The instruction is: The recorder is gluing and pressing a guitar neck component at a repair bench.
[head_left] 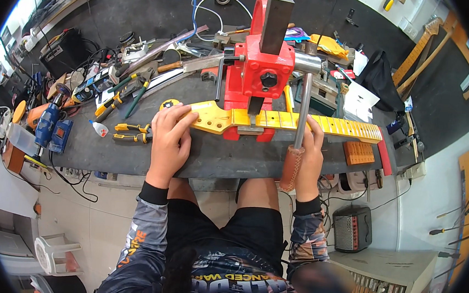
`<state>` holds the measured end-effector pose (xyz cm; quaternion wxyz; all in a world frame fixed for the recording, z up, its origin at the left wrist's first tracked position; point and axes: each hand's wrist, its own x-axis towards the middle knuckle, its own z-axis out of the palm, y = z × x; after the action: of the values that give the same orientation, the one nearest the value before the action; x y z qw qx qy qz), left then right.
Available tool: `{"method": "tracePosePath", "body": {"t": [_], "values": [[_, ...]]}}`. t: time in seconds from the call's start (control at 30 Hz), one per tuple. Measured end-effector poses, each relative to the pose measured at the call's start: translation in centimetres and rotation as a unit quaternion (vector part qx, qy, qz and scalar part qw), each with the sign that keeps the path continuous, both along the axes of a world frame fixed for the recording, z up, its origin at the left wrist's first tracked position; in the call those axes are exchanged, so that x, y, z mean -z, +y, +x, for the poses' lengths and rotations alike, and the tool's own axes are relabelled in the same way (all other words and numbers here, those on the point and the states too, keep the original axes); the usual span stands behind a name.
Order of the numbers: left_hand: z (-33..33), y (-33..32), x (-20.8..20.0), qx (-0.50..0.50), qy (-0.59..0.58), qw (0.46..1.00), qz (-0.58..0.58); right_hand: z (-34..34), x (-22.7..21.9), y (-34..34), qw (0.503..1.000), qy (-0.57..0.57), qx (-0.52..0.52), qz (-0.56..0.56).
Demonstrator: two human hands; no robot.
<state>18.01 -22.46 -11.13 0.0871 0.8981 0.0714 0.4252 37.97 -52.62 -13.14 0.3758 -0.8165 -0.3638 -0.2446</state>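
A yellow guitar neck [330, 125] lies crosswise under a red arbor press [268, 66]. The press's dark ram [255, 104] comes down onto the fretboard near the nut end, and a small metal block [250, 130] shows beneath. My left hand [170, 141] is closed on the headstock [210, 117], its fingers over the end. My right hand [311, 161] grips the neck farther along toward the body end. Just left of that hand hangs the press lever with its brown leather-wrapped handle [291, 170]; whether the hand touches it I cannot tell.
Yellow-black pliers [131, 133] and a small white bottle [99, 128] lie left on the dark workbench [205, 166]. A blue power tool [48, 123] stands farther left. At right are a slotted wooden block [358, 153] and a red bar [385, 152]. Tools crowd the back.
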Motion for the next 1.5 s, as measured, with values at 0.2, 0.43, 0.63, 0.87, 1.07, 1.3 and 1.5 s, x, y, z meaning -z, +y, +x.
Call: {"method": "tracePosePath", "body": {"t": [0.2, 0.43, 0.63, 0.87, 1.07, 1.3, 1.5], "values": [[0.2, -0.5, 0.0, -0.008, -0.033, 0.999, -0.035, -0.2, 0.2, 0.2, 1.000, 0.001, -0.010, 0.023], [0.2, -0.2, 0.5, -0.007, -0.025, 1.000, -0.008, 0.2, 0.2, 0.0, 0.999, -0.022, -0.013, 0.038], [-0.2, 0.2, 0.5, -0.004, 0.015, 1.000, -0.013, -5.3, 1.2, -1.4, 0.900, 0.237, -0.134, 0.340], [0.2, 0.1, 0.4, -0.042, 0.038, 0.998, 0.008, -8.0, -0.1, -2.4, 0.711, 0.513, -0.336, 0.344], [0.3, 0.1, 0.6, -0.052, 0.030, 0.998, -0.008, -8.9, -1.0, -2.2, 0.693, 0.534, -0.307, 0.374], [0.5, 0.4, 0.5, -0.055, 0.006, 0.998, -0.031, -10.0, -2.6, -2.1, 0.683, 0.563, -0.264, 0.383], [1.8, 1.3, -0.1, -0.024, -0.010, 0.999, -0.031, -9.8, -5.2, -1.4, 0.655, 0.584, -0.254, 0.407]]}}
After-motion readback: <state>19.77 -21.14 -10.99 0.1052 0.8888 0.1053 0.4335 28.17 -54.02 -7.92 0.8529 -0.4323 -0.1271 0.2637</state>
